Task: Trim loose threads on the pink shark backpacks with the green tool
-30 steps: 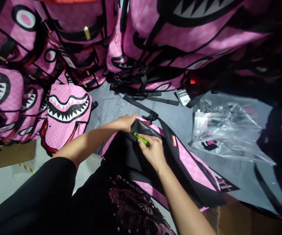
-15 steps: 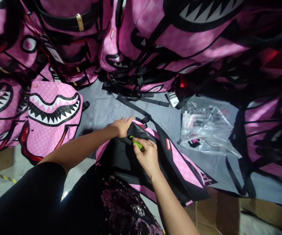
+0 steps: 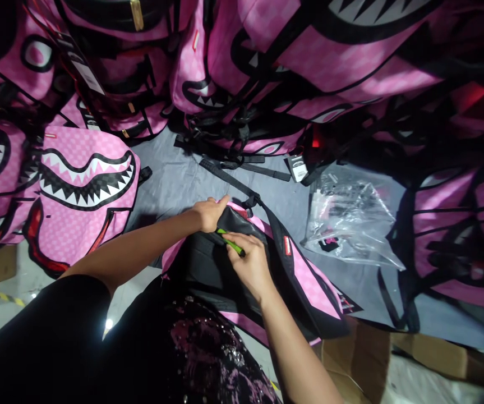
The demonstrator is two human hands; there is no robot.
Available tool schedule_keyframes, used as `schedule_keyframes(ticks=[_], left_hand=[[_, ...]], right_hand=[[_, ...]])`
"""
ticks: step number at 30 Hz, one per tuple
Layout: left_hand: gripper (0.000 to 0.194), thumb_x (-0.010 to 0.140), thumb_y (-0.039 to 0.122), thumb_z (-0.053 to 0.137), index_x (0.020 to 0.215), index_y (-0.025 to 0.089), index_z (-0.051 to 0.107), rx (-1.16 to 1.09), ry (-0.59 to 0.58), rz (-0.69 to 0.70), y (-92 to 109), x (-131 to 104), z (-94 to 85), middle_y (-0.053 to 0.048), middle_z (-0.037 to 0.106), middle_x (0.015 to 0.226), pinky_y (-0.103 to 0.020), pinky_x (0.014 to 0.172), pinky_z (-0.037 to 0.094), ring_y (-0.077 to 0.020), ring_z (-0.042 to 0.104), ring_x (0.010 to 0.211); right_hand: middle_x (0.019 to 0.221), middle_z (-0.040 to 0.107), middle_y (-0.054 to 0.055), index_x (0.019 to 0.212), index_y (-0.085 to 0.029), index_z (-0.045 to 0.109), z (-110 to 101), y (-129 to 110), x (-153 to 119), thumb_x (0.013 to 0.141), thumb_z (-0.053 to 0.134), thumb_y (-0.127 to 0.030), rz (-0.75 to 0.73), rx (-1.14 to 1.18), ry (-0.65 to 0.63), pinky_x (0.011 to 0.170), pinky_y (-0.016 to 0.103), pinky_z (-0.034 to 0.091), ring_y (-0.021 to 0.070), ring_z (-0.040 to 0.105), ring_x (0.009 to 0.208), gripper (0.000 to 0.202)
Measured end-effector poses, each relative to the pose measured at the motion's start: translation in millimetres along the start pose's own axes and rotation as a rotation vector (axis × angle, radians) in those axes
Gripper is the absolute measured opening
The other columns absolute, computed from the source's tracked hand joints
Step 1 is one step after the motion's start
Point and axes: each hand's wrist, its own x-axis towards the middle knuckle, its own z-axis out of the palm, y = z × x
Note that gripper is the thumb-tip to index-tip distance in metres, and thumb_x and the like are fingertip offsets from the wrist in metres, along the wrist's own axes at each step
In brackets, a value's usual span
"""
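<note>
A pink and black backpack (image 3: 309,280) lies in front of me with its black side up. My left hand (image 3: 211,214) is at its top edge, fingers closed on the backpack's edge beside a black flap. In my right hand (image 3: 248,258) is a slim green tool with a dark end (image 3: 234,245), perhaps a pen or cutter. Its far tip touches the black fabric just below my left hand. A black strap (image 3: 275,224) with a buckle runs from the backpack's top along its right side.
Pink shark-mouth backpacks are piled along the back (image 3: 317,62) and left (image 3: 86,151). A clear plastic bag (image 3: 351,219) lies on the grey sheet (image 3: 174,174) at right. Cardboard (image 3: 359,353) stands at lower right.
The view has shifted slightly. The green tool lies a little flatter and nearer my left hand, with more of its length showing. Both hands keep their holds.
</note>
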Motion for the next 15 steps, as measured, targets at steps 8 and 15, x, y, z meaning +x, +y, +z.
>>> schedule_keyframes(ticks=[8,15], left_hand=[[0.101,0.078,0.028,0.070,0.155,0.023,0.006,0.009,0.000,0.001,1.8,-2.0,-2.3,-0.019,0.050,0.134,-0.032,0.087,0.052,-0.0288,0.065,0.113],[0.100,0.077,0.025,0.069,0.156,0.022,0.007,0.000,-0.005,0.006,1.9,-2.5,-3.3,-0.022,0.049,0.134,-0.035,0.087,0.053,-0.0316,0.066,0.112]], right_hand=[[0.113,0.075,0.003,0.105,-0.030,0.074,-3.4,-5.0,2.4,0.081,0.055,-0.016,0.020,-0.049,-0.068,0.111,0.057,0.029,0.0244,0.068,0.112,0.034],[0.113,0.075,0.002,0.105,-0.030,0.075,-7.6,-11.7,2.9,0.080,0.055,-0.014,0.050,-0.077,-0.066,0.112,0.057,0.030,0.0248,0.067,0.110,0.035]])
